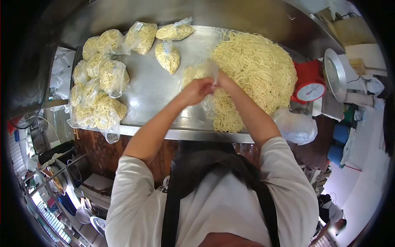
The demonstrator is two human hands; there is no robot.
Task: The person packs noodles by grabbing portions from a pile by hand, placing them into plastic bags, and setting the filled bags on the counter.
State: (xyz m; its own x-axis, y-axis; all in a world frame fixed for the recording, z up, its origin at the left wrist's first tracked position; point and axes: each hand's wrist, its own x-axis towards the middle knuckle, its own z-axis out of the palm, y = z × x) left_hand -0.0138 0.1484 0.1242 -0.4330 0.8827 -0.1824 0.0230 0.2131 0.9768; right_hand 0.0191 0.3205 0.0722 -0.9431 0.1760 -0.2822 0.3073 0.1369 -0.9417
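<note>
A clear plastic bag of pale yellow noodles (195, 72) rests on the metal table (148, 96), its mouth gathered toward my hands. My left hand (198, 91) closes round the gathered plastic from the left side. Against it, at the bag's neck, is my right hand (220, 79), its fingers closed and partly hidden. Just right of my hands spreads a large heap of loose noodles (257, 68). A small tied bag of noodles (168, 57) lies to the upper left of the bag I hold.
Many filled noodle bags (113, 78) crowd the table's left end, with more along the back. A red scale (310, 84) with a metal pan (335, 75) stands right of the heap. Near the front right edge are clear plastic bags (295, 126). A person (330, 212) is at the lower right.
</note>
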